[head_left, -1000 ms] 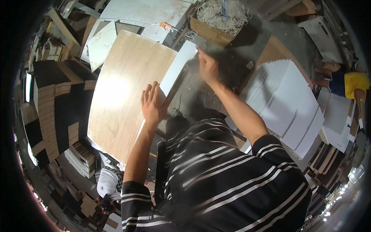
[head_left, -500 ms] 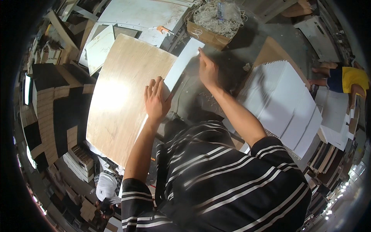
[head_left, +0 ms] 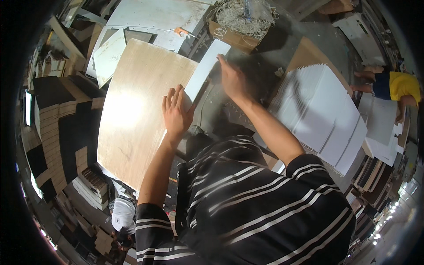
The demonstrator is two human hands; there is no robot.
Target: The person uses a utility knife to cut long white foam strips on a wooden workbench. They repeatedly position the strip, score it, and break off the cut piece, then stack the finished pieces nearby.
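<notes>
A narrow white panel point(head_left: 207, 64) lies slanted along the right edge of a large pale wood-grain board point(head_left: 141, 79). My left hand point(head_left: 177, 112) rests flat at the panel's near end, fingers spread over the wood-grain board and thumb at the panel's right side. Against the panel's right long edge, toward its far end, lie the fingertips of my right hand point(head_left: 233, 81). Its fingers are stretched out and a little blurred by motion; they do not wrap round the panel. The underside of the panel is hidden.
Behind the board are an orange air blow gun point(head_left: 182, 32) and a carton of tangled strapping point(head_left: 234, 33). Stacked white panels point(head_left: 318, 106) stand on the right; dark-and-brown stacks point(head_left: 73, 123) on the left. A person in yellow point(head_left: 403, 86) is far right, another in white point(head_left: 123, 214) lower left.
My right hand has shifted left and slightly toward me along the panel's edge. My left hand stays in place on the board; the whole view has moved a little.
</notes>
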